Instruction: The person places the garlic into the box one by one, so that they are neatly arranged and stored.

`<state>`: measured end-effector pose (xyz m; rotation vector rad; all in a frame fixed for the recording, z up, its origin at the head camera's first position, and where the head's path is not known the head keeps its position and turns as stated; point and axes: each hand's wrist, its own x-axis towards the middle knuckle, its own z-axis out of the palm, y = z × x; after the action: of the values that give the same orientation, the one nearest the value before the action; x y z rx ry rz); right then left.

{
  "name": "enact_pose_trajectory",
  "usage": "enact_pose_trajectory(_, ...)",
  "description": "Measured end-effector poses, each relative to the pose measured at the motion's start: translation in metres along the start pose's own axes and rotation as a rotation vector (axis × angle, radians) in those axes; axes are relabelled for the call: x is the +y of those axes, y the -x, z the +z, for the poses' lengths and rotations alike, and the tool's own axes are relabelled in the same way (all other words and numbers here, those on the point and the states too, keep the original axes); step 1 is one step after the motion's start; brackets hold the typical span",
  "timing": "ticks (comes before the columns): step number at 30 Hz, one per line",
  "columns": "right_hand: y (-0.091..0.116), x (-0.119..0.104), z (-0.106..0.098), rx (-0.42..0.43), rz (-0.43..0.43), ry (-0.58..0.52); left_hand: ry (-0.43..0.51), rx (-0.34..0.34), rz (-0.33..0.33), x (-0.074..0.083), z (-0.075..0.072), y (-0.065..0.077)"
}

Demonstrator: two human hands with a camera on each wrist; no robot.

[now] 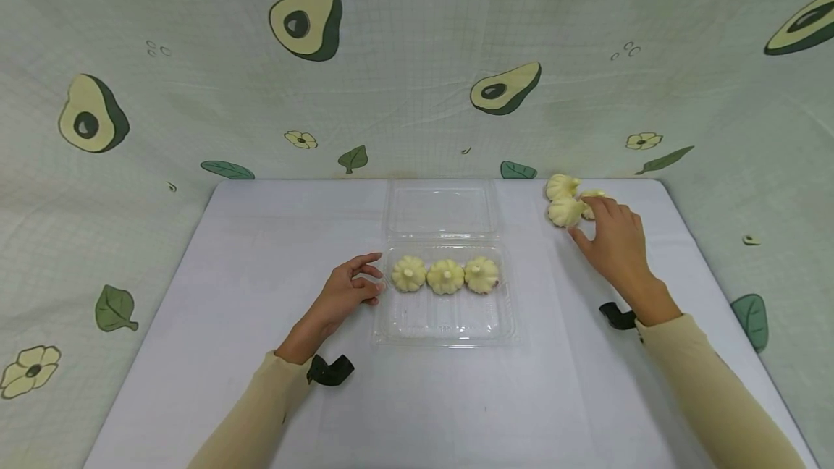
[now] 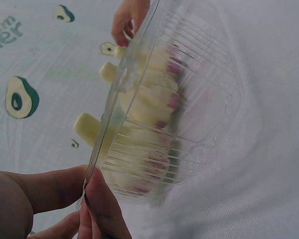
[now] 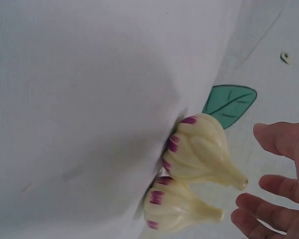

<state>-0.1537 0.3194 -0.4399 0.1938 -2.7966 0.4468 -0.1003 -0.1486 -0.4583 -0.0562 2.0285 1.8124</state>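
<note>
A clear plastic clamshell box (image 1: 446, 320) lies on the table with its lid (image 1: 443, 210) folded back. Three pale garlic bulbs (image 1: 446, 276) stand in a row inside it, stems up. My left hand (image 1: 348, 286) is at the box's left side; in the left wrist view its thumb and finger (image 2: 55, 189) pinch the rim. At the back right, my right hand (image 1: 615, 241) hovers with spread fingers by three more garlic bulbs (image 1: 564, 211), one partly hidden behind it. The right wrist view shows two purple-marked bulbs (image 3: 199, 149) apart from the fingers.
A white cloth covers the table (image 1: 260, 259). Behind and at the sides hangs a pale curtain (image 1: 404, 35) printed with avocados and leaves. A dark strap piece (image 1: 330, 370) sits at the left wrist, another (image 1: 617, 315) at the right.
</note>
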Motion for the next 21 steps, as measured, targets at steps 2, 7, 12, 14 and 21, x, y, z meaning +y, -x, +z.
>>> enact_pose_trajectory(2, -0.0004, 0.0018, 0.0009, -0.011, 0.007, 0.002, 0.000, 0.000, 0.000, 0.0003, -0.0001, 0.0003)
enact_pose_trajectory(7, -0.0019, 0.0050, 0.0032, -0.044, 0.027, 0.010, 0.006, -0.008, 0.002, 0.0002, -0.0010, 0.0005)
enact_pose_trajectory(12, -0.0034, 0.0049, 0.0045, -0.057, 0.032, 0.006, 0.004, -0.010, 0.003, -0.0002, -0.0004, 0.0005)
enact_pose_trajectory(14, -0.0039, 0.0043, 0.0051, -0.040, 0.018, 0.002, 0.002, -0.007, 0.001, 0.0002, -0.0001, 0.0006)
enact_pose_trajectory(21, -0.0083, 0.0031, 0.0092, 0.013, -0.033, -0.009, 0.012, -0.001, -0.001, 0.0003, -0.0001, 0.0006)
